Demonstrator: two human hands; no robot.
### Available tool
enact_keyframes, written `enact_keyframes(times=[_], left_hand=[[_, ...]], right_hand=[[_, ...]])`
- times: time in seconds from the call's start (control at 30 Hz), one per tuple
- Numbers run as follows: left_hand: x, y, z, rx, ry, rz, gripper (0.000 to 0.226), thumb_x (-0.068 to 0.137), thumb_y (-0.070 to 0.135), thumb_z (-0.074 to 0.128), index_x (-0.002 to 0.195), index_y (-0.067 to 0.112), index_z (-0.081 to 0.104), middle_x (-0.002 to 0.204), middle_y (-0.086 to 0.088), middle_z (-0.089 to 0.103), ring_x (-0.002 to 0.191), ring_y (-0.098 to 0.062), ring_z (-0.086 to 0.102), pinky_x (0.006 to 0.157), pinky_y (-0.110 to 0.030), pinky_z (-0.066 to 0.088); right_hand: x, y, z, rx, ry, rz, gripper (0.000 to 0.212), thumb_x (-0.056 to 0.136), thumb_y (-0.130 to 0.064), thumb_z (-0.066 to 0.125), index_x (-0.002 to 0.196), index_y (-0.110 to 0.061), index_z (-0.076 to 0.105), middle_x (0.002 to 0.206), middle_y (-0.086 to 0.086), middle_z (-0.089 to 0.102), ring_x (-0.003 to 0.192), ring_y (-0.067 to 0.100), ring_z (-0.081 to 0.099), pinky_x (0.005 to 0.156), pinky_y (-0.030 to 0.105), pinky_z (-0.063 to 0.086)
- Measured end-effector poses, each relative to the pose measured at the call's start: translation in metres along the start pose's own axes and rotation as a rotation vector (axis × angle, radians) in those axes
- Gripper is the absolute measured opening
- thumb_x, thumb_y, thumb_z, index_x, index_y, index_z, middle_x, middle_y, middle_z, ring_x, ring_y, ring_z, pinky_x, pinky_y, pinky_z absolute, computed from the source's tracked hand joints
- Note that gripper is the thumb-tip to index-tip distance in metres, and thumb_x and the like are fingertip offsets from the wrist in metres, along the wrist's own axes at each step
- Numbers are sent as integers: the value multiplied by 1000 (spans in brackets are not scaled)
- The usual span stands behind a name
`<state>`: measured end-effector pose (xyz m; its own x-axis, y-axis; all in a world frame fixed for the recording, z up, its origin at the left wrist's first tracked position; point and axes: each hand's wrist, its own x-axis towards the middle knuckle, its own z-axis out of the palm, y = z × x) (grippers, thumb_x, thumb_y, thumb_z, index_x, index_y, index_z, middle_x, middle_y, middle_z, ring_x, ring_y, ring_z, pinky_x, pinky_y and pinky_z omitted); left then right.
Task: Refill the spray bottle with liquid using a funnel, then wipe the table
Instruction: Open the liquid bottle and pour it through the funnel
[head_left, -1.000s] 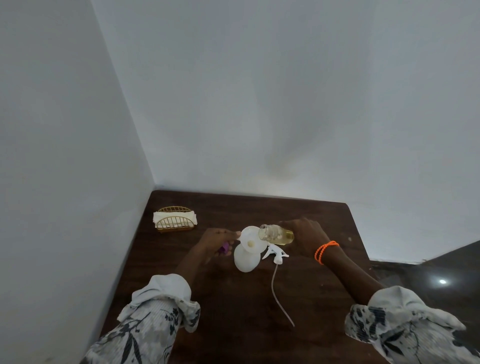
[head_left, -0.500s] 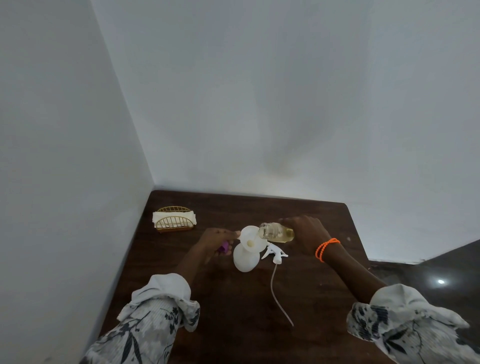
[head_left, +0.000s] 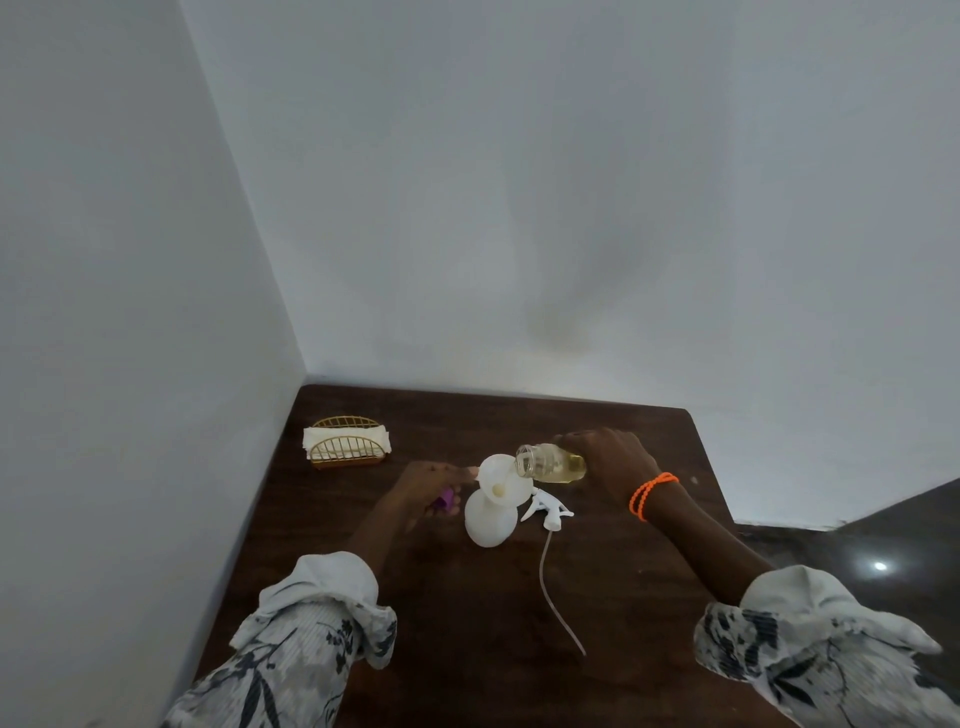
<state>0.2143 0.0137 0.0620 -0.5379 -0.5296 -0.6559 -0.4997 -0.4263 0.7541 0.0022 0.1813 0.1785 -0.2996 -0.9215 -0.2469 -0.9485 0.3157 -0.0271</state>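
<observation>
A white spray bottle (head_left: 488, 519) stands uncapped on the dark wooden table (head_left: 467, 649) with a white funnel (head_left: 501, 480) in its neck. A little yellowish liquid sits at the funnel's bottom. My right hand (head_left: 608, 460) grips a small clear bottle of yellowish liquid (head_left: 550, 461), tipped on its side with its mouth over the funnel's rim. My left hand (head_left: 421, 486) holds a small purple cap (head_left: 447, 499) in its curled fingers, and one fingertip touches the funnel's left rim. The white spray head (head_left: 548, 506) lies right of the bottle, its thin tube (head_left: 556, 597) trailing toward me.
A gold wire holder with white napkins (head_left: 345, 441) stands at the table's far left, close to the wall. White walls meet at the table's far left corner. The table's right edge drops to a dark floor (head_left: 857, 561).
The clear bottle has stayed tipped over the funnel, with my right hand a touch higher. My left hand and the spray bottle have not moved.
</observation>
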Motion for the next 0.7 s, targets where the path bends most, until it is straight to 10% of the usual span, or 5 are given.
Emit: enact_keyframes(times=[0.57, 0.7], left_hand=[[-3, 0, -4, 13, -9, 2, 29, 82, 30, 86, 100, 9, 78, 80, -12, 74, 77, -27, 67, 95, -51, 58], [-5, -1, -5, 36, -15, 11, 29, 82, 31, 86, 101, 10, 77, 80, -11, 74, 70, -23, 67, 76, -41, 61]], right_hand=[[0, 4, -5, -10, -26, -5, 65, 86, -28, 70, 147, -33, 50, 145, -12, 59, 130, 19, 58, 98, 43, 52], [0, 3, -9, -28, -20, -19, 65, 87, -29, 72, 148, -30, 49, 146, -11, 58, 131, 19, 58, 98, 41, 52]])
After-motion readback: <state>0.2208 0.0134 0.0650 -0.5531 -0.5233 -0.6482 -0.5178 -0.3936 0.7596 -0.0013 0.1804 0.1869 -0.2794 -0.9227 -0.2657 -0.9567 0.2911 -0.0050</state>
